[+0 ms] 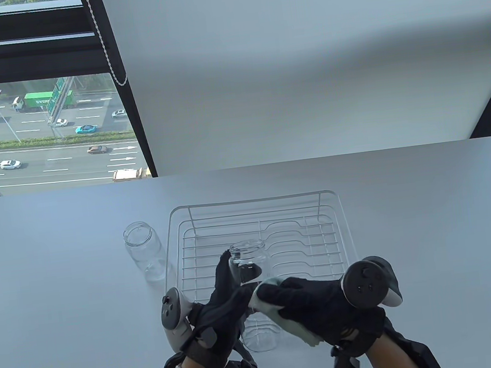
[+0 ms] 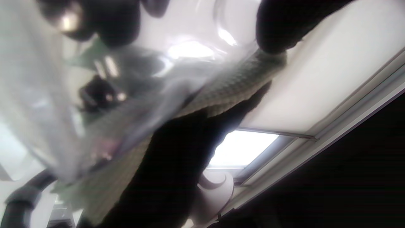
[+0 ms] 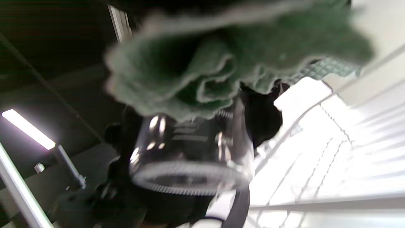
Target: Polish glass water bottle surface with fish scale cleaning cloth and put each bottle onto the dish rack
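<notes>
White table (image 1: 59,258), green truck (image 1: 43,100) lettered "EVER", unlabelled bottle (image 1: 250,263)

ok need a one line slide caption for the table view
Left hand holds a glass bottle while the right hand rubs it with a green cloth; second bottle waits beside the dish rack.

My left hand (image 1: 218,315) comes in from six o'clock, fingers (image 1: 222,268) reaching toward twelve and wrapped around the bottle. My right hand (image 1: 319,310) lies toward nine, fingers curled over the bunched cloth, tracker on its back.
</notes>
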`<action>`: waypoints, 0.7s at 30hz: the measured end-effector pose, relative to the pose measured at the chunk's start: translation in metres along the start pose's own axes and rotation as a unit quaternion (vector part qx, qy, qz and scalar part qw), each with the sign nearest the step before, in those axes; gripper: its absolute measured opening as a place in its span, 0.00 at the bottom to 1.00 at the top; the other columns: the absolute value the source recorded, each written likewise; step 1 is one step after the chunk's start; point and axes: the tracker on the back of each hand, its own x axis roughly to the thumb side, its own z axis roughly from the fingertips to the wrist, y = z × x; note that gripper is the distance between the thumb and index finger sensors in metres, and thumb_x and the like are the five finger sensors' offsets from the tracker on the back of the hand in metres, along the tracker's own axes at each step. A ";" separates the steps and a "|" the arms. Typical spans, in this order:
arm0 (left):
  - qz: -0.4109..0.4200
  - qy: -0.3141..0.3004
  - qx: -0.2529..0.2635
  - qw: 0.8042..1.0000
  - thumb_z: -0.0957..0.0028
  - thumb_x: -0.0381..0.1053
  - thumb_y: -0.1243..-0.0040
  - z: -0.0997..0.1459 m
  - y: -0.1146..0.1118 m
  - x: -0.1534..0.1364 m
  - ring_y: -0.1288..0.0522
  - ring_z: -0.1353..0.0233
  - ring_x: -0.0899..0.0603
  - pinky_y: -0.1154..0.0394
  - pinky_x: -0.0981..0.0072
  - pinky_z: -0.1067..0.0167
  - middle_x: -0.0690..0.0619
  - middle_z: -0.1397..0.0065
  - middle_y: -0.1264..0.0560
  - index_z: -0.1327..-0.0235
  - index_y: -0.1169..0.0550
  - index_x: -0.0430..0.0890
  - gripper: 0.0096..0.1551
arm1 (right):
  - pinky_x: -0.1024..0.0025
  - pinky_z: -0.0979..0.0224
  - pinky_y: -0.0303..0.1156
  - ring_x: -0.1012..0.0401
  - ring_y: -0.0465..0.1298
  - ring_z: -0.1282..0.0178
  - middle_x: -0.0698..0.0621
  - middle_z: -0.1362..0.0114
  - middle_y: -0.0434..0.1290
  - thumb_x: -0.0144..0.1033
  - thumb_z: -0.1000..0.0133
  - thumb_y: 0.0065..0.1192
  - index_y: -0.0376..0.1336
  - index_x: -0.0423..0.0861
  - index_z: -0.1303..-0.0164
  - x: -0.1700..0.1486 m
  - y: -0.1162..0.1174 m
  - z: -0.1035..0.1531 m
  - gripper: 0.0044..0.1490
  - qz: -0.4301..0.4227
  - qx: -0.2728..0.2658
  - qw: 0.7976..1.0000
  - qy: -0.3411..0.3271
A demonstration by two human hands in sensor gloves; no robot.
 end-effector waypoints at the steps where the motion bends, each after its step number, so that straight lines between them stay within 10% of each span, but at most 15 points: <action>1: 0.002 0.003 -0.013 1.000 0.42 0.62 0.43 0.000 -0.002 0.000 0.35 0.27 0.20 0.33 0.24 0.36 0.34 0.18 0.55 0.20 0.65 0.47 0.58 | 0.48 0.38 0.76 0.53 0.81 0.46 0.43 0.36 0.73 0.42 0.40 0.62 0.53 0.74 0.25 0.000 0.000 0.001 0.35 0.002 -0.029 1.000 0.006; 4: 0.019 -0.020 0.020 0.999 0.43 0.63 0.42 0.001 0.001 0.002 0.33 0.28 0.21 0.31 0.24 0.37 0.34 0.18 0.53 0.19 0.64 0.47 0.58 | 0.50 0.41 0.77 0.54 0.82 0.50 0.43 0.39 0.74 0.42 0.42 0.66 0.58 0.74 0.27 0.004 0.001 -0.001 0.34 -0.012 0.031 0.999 -0.023; 8: 0.029 -0.034 0.063 0.997 0.43 0.62 0.42 0.004 0.009 0.006 0.34 0.28 0.20 0.32 0.24 0.37 0.34 0.19 0.53 0.20 0.64 0.47 0.58 | 0.49 0.40 0.76 0.53 0.82 0.49 0.42 0.39 0.73 0.41 0.42 0.69 0.59 0.74 0.29 0.004 0.012 -0.006 0.33 -0.026 0.258 0.966 0.000; 11: 0.025 -0.018 0.042 0.999 0.43 0.61 0.43 0.004 0.010 0.004 0.35 0.27 0.20 0.33 0.23 0.36 0.34 0.18 0.55 0.20 0.65 0.47 0.58 | 0.48 0.40 0.76 0.52 0.81 0.49 0.41 0.39 0.73 0.40 0.41 0.68 0.59 0.73 0.28 0.001 0.010 -0.007 0.34 -0.022 0.196 0.980 -0.005; 15: 0.013 -0.007 -0.003 1.000 0.44 0.57 0.40 0.001 0.006 0.002 0.37 0.26 0.18 0.34 0.21 0.36 0.33 0.18 0.56 0.20 0.64 0.47 0.58 | 0.50 0.38 0.76 0.54 0.81 0.48 0.44 0.38 0.74 0.43 0.41 0.64 0.55 0.73 0.26 -0.001 0.004 0.000 0.35 0.011 -0.028 1.000 -0.011; 18: 0.015 -0.020 0.045 0.999 0.45 0.57 0.39 0.002 0.006 0.002 0.35 0.27 0.18 0.33 0.22 0.36 0.33 0.18 0.54 0.20 0.62 0.46 0.58 | 0.50 0.40 0.77 0.55 0.82 0.49 0.44 0.38 0.73 0.42 0.42 0.66 0.58 0.74 0.28 0.002 0.004 -0.002 0.33 0.021 0.045 0.998 -0.030; 21: 0.028 -0.033 0.067 0.997 0.44 0.58 0.40 0.004 0.011 0.003 0.35 0.28 0.18 0.32 0.23 0.36 0.32 0.19 0.54 0.20 0.63 0.47 0.57 | 0.49 0.39 0.76 0.53 0.81 0.49 0.42 0.39 0.73 0.41 0.41 0.69 0.59 0.73 0.29 0.001 0.010 -0.007 0.33 -0.018 0.233 0.972 -0.009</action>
